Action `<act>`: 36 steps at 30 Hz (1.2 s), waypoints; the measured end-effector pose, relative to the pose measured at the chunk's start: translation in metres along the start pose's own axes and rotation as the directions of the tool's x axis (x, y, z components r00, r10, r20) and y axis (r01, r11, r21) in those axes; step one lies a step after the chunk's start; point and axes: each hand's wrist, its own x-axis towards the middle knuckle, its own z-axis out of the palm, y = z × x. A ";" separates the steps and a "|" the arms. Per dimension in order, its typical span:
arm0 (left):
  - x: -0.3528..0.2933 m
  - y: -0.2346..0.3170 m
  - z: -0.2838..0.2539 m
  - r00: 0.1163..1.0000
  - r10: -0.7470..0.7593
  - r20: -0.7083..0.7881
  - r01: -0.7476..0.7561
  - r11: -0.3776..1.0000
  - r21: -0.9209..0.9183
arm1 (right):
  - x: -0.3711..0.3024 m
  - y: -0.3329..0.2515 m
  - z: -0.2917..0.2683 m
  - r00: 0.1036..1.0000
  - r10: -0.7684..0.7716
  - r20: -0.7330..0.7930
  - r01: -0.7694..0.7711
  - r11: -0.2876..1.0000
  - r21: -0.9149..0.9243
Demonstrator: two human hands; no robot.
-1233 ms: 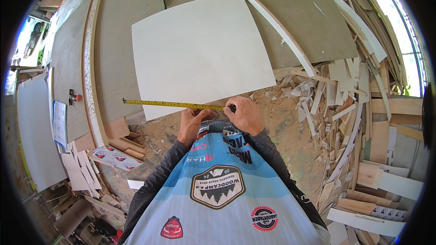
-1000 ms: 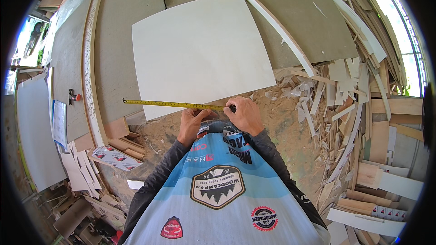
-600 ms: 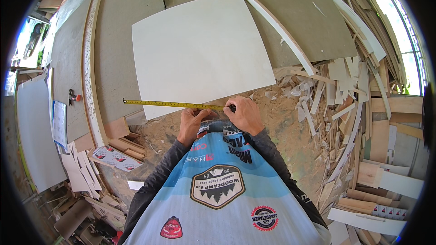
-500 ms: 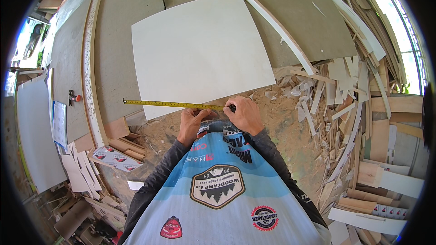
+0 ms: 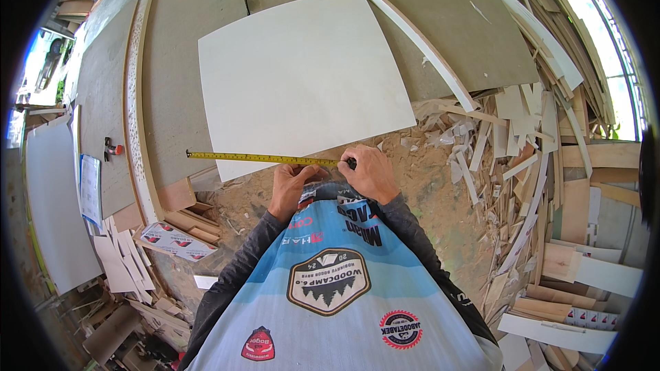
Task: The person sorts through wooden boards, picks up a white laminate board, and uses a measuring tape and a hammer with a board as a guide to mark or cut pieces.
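Yellow tape measure (image 5: 261,159) lies drawn out along the near edge of a pale rectangular board (image 5: 302,75), its free end reaching past the board's left corner onto the grey sheet (image 5: 206,14) beneath. Left hand (image 5: 292,184) presses the blade down at the board's edge, fingers curled over it. Right hand (image 5: 369,173) sits just beside it, closed around what appears to be the tape's dark case, mostly hidden. Both hands are close together, near the person's chest.

Assessment: measuring is in progress; the tape is extended and held in place. No pencil mark or cut line is visible on the board, so marking appears outstanding. Sawdust and offcut strips (image 5: 509,137) cover the surface to the right.
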 end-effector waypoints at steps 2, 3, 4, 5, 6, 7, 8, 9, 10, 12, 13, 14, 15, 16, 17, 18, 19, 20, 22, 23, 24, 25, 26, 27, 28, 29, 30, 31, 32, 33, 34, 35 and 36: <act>0.000 0.000 0.000 1.000 -0.002 -0.001 0.002 1.000 -0.001 | 0.000 0.000 0.000 1.000 -0.006 -0.004 0.006 1.000 -0.003; 0.000 0.000 0.001 1.000 -0.003 -0.002 0.003 1.000 -0.001 | 0.000 0.000 0.000 1.000 -0.009 -0.006 0.009 1.000 -0.004; 0.001 0.000 0.000 1.000 0.000 -0.002 0.000 1.000 0.002 | 0.000 0.001 0.000 1.000 -0.011 -0.009 0.011 1.000 -0.004; 0.001 -0.001 0.000 1.000 0.002 -0.002 -0.002 1.000 0.005 | 0.000 0.001 0.000 1.000 -0.012 -0.012 0.012 1.000 -0.004; 0.002 -0.001 0.000 1.000 0.004 -0.001 -0.004 1.000 0.008 | 0.000 0.001 0.000 1.000 -0.013 -0.015 0.013 1.000 -0.005; 0.002 -0.001 0.000 1.000 0.005 0.000 -0.005 1.000 0.009 | 0.000 0.001 0.000 1.000 -0.009 -0.013 0.009 1.000 -0.001; 0.001 -0.001 0.000 1.000 0.006 0.000 -0.006 1.000 0.010 | 0.000 0.001 0.000 1.000 -0.005 -0.010 0.005 1.000 0.003; 0.001 0.000 0.000 1.000 0.006 0.001 -0.006 1.000 0.010 | 0.000 0.000 0.000 1.000 0.000 -0.008 0.000 1.000 0.006; 0.001 0.001 0.001 1.000 0.009 0.002 -0.009 1.000 0.010 | 0.000 0.001 0.000 1.000 -0.004 -0.013 0.004 1.000 0.003; 0.001 0.002 0.002 1.000 0.014 0.003 -0.014 1.000 0.010 | 0.000 0.002 0.001 1.000 -0.011 -0.023 0.011 1.000 -0.004; 0.001 0.002 0.001 1.000 0.015 0.001 -0.015 1.000 0.011 | 0.000 0.001 0.000 1.000 -0.009 -0.015 0.009 1.000 -0.008; 0.001 0.001 0.001 1.000 0.016 -0.002 -0.016 1.000 0.013 | 0.000 -0.001 -0.002 1.000 -0.007 -0.008 0.007 1.000 -0.011; 0.002 0.000 0.000 1.000 0.017 -0.005 -0.017 1.000 0.014 | 0.000 -0.001 -0.003 1.000 -0.006 0.000 0.006 1.000 -0.015; 0.002 0.001 0.001 1.000 0.015 -0.006 -0.015 1.000 0.017 | 0.000 -0.001 -0.003 1.000 -0.006 -0.001 0.006 1.000 -0.015; 0.002 0.001 0.002 1.000 0.013 -0.008 -0.013 1.000 0.020 | 0.000 -0.001 -0.003 1.000 -0.005 -0.002 0.005 1.000 -0.016; 0.002 0.002 0.002 1.000 0.011 -0.010 -0.011 1.000 0.023 | 0.000 0.000 -0.003 1.000 -0.005 -0.002 0.005 1.000 -0.016; 0.002 0.001 0.002 1.000 0.009 -0.009 -0.009 1.000 0.016 | 0.000 0.000 -0.003 1.000 -0.008 -0.009 0.008 1.000 -0.011; 0.003 0.000 0.001 1.000 0.007 -0.008 -0.007 1.000 0.009 | 0.000 0.000 -0.002 1.000 -0.010 -0.016 0.010 1.000 -0.005; 0.003 0.000 0.001 1.000 0.002 -0.008 -0.002 1.000 -0.001 | 0.001 0.000 -0.002 1.000 -0.011 -0.019 0.011 1.000 0.000; 0.003 0.001 0.002 1.000 -0.001 -0.009 0.001 1.000 -0.005 | 0.001 0.001 -0.002 1.000 -0.011 -0.016 0.011 1.000 0.001; 0.003 0.002 0.002 1.000 -0.004 -0.009 0.004 1.000 -0.008 | 0.001 0.001 -0.003 1.000 -0.010 -0.013 0.010 1.000 0.001; 0.003 0.001 0.002 1.000 -0.002 -0.010 0.002 1.000 -0.016 | 0.001 0.001 -0.002 1.000 -0.014 -0.017 0.014 1.000 0.002; 0.003 0.001 0.003 1.000 0.000 -0.010 0.000 1.000 -0.024 | 0.001 0.002 -0.001 1.000 -0.017 -0.020 0.017 1.000 0.003; 0.003 0.001 0.003 1.000 0.002 -0.011 -0.002 1.000 -0.031 | 0.001 0.002 -0.001 1.000 -0.021 -0.023 0.021 1.000 0.004; 0.003 0.001 0.002 1.000 0.002 -0.008 -0.002 1.000 -0.023 | 0.001 0.002 -0.001 1.000 -0.015 -0.017 0.015 1.000 0.004; 0.003 0.000 0.001 1.000 0.001 -0.005 -0.001 1.000 -0.014 | 0.001 0.002 -0.001 1.000 -0.008 -0.011 0.008 1.000 0.004; 0.003 0.000 0.001 1.000 0.001 -0.002 -0.001 1.000 -0.005 | 0.001 0.002 -0.001 1.000 -0.002 -0.006 0.002 1.000 0.004; 0.004 0.000 0.001 1.000 0.003 -0.002 -0.003 1.000 -0.008 | 0.001 0.001 -0.002 1.000 -0.006 -0.002 0.006 1.000 0.001; 0.004 0.000 0.001 1.000 0.006 -0.002 -0.006 1.000 -0.011 | 0.001 0.001 -0.003 1.000 -0.011 0.001 0.011 1.000 -0.003; 0.003 0.000 0.001 1.000 0.008 -0.003 -0.008 1.000 -0.014 | 0.001 0.001 -0.003 1.000 -0.015 0.004 0.015 1.000 -0.006; 0.003 0.000 0.001 1.000 0.008 -0.004 -0.008 1.000 -0.012 | 0.001 0.001 -0.003 1.000 -0.015 0.004 0.015 1.000 -0.005; 0.003 0.000 0.002 1.000 0.007 -0.005 -0.007 1.000 -0.010 | 0.001 0.001 -0.003 1.000 -0.016 0.004 0.016 1.000 -0.004; 0.003 0.001 0.002 1.000 0.006 -0.005 -0.006 1.000 -0.008 | 0.001 0.002 -0.003 1.000 -0.016 0.004 0.016 1.000 -0.004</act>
